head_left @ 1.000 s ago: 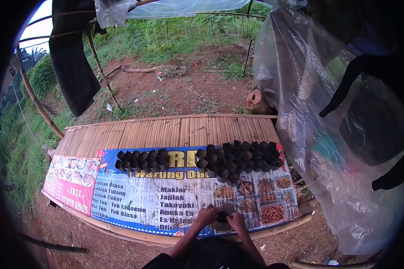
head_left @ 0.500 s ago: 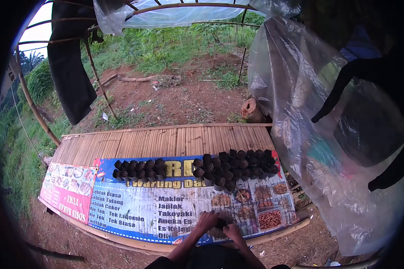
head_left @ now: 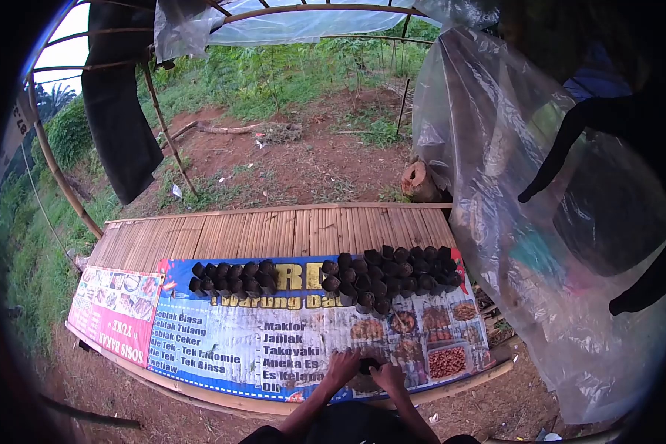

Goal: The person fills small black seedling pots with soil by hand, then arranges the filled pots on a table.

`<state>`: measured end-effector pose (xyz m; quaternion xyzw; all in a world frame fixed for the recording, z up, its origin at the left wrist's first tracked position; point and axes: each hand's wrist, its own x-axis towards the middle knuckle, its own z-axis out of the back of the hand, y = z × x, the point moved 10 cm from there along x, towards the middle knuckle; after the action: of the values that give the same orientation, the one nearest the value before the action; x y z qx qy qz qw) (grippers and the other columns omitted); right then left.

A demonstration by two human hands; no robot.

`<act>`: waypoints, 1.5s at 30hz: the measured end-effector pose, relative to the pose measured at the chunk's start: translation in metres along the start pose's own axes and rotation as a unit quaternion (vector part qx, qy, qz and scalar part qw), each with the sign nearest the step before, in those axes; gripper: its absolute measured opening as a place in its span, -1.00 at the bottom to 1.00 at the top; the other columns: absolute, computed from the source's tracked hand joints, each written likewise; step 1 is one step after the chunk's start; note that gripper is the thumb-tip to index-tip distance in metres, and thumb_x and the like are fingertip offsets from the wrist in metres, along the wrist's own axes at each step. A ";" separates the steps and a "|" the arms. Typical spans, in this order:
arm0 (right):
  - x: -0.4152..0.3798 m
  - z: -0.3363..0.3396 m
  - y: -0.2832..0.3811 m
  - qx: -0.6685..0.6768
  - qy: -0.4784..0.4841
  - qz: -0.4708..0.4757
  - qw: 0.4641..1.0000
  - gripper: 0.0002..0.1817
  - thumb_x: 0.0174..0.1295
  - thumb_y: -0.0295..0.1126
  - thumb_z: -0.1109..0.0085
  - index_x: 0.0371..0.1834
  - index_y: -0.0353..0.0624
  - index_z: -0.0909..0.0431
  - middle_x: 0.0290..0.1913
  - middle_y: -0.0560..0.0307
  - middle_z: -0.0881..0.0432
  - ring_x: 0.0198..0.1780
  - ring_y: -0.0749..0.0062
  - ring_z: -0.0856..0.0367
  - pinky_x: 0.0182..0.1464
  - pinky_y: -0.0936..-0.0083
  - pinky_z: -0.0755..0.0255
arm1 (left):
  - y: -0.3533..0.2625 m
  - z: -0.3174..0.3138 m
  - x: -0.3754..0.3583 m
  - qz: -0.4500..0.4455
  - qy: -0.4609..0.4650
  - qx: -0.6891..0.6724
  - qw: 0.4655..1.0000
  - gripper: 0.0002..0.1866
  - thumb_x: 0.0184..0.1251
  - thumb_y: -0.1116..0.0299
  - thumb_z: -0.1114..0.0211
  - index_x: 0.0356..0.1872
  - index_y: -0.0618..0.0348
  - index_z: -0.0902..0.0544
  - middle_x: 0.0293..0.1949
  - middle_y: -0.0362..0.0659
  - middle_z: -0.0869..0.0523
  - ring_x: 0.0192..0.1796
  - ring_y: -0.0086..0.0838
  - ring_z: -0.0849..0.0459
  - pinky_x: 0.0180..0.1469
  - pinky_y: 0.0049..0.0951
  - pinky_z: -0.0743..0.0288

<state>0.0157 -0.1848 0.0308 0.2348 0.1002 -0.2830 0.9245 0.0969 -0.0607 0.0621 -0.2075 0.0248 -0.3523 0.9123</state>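
Note:
Near the front edge of a bamboo table, my left hand (head_left: 342,368) and my right hand (head_left: 387,377) close around a small black bag (head_left: 368,365) from either side. Beneath them a dark patch (head_left: 362,383), perhaps soil, lies on the printed banner (head_left: 214,333). Further back stand black bags in two groups: a smaller group (head_left: 233,278) at the left and a larger group (head_left: 392,274) at the right. Their tops look open; their contents are too small to tell.
Clear plastic sheeting (head_left: 488,222) hangs at the right of the table. Bamboo slats (head_left: 274,231) form the table's back part. A cut log (head_left: 419,181) lies behind it, and a dark cloth (head_left: 118,111) hangs at the left.
The small black bag between my hands looks more upright, with its dark opening showing. My right hand has shifted slightly. The view has moved a little.

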 end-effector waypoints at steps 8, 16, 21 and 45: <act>0.002 0.008 0.006 -0.007 -0.057 0.042 0.997 -0.62 0.10 -0.09 -0.11 -0.39 -0.22 -0.67 -0.38 -0.19 -0.66 -0.27 -0.14 -0.64 -0.12 0.02 -0.46 | -0.004 -0.005 0.008 -0.014 0.049 -0.025 0.998 -0.82 0.12 0.31 -0.17 -0.36 0.19 -0.60 -0.43 0.04 -0.66 -0.35 -0.10 -0.68 -0.19 -0.07 -0.46; 0.013 0.008 0.004 0.002 -0.082 0.062 0.995 -0.68 0.09 -0.09 -0.14 -0.44 -0.12 -0.69 -0.46 -0.13 -0.65 -0.31 -0.11 -0.63 -0.16 0.02 -0.46 | 0.000 0.006 0.000 0.009 0.036 -0.062 0.997 -0.81 0.07 0.31 -0.16 -0.42 0.21 -0.62 -0.38 0.07 -0.69 -0.33 -0.05 -0.68 -0.20 -0.05 -0.49; 0.000 0.020 0.017 -0.051 -0.126 0.112 0.984 -0.68 0.09 -0.06 -0.17 -0.43 -0.08 -0.69 -0.45 -0.11 -0.65 -0.31 -0.09 -0.62 -0.16 0.05 -0.42 | -0.002 0.018 0.000 0.024 0.042 -0.078 0.996 -0.79 0.04 0.30 -0.18 -0.38 0.22 -0.62 -0.37 0.09 -0.69 -0.32 -0.03 -0.68 -0.18 -0.05 -0.51; 0.011 0.004 -0.002 0.023 -0.066 0.050 0.996 -0.71 0.06 -0.07 -0.19 -0.46 -0.04 -0.70 -0.47 -0.04 -0.67 -0.33 0.00 -0.66 -0.21 0.14 -0.51 | 0.004 0.005 0.008 0.003 0.044 -0.050 0.998 -0.82 0.06 0.31 -0.16 -0.42 0.21 -0.60 -0.44 0.05 -0.68 -0.35 -0.07 -0.68 -0.11 -0.06 -0.43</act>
<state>0.0239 -0.1934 0.0305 0.2412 0.0204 -0.2536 0.9365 0.1065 -0.0610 0.0657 -0.2366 0.0831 -0.3567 0.8999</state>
